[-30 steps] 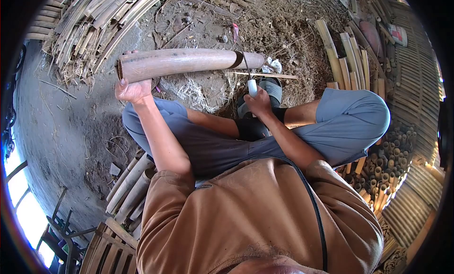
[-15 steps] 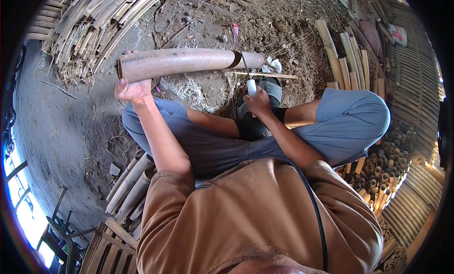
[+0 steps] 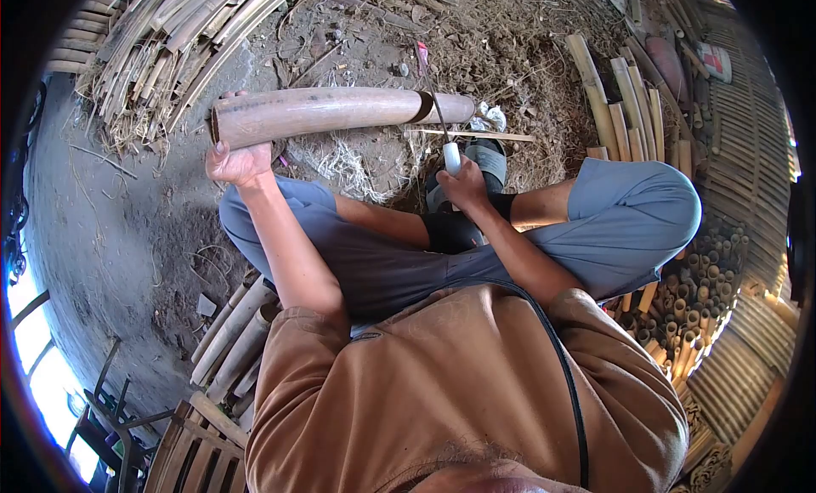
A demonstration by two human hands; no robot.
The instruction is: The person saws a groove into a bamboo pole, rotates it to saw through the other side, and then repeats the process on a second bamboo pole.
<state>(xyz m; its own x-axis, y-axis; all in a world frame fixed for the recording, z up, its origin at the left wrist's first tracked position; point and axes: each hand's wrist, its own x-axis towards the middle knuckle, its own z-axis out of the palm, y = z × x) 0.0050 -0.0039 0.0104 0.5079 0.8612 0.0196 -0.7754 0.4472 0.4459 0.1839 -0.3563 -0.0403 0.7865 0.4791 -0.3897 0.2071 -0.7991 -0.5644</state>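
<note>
My left hand (image 3: 239, 162) is wrapped round the left end of a thick pale bamboo tube (image 3: 323, 113), whose hollow end faces left. The tube lies crosswise in front of my knees. Close to its right end, a dark curved gap (image 3: 422, 108) shows across it, with a short pale section beyond. My right hand (image 3: 465, 185) grips a white-handled tool (image 3: 452, 157) with a long, thin, dark blade pointing away from me. The blade crosses over the tube's right part, just beside the gap.
Split bamboo strips (image 3: 170, 51) are heaped at the upper left. Upright bamboo pieces (image 3: 612, 110) stand at the right, with stacked short tubes (image 3: 697, 297) behind my knee. A thin strip (image 3: 476, 135) lies by my sandal (image 3: 487, 155). Fibres and shavings (image 3: 510, 59) cover the ground ahead.
</note>
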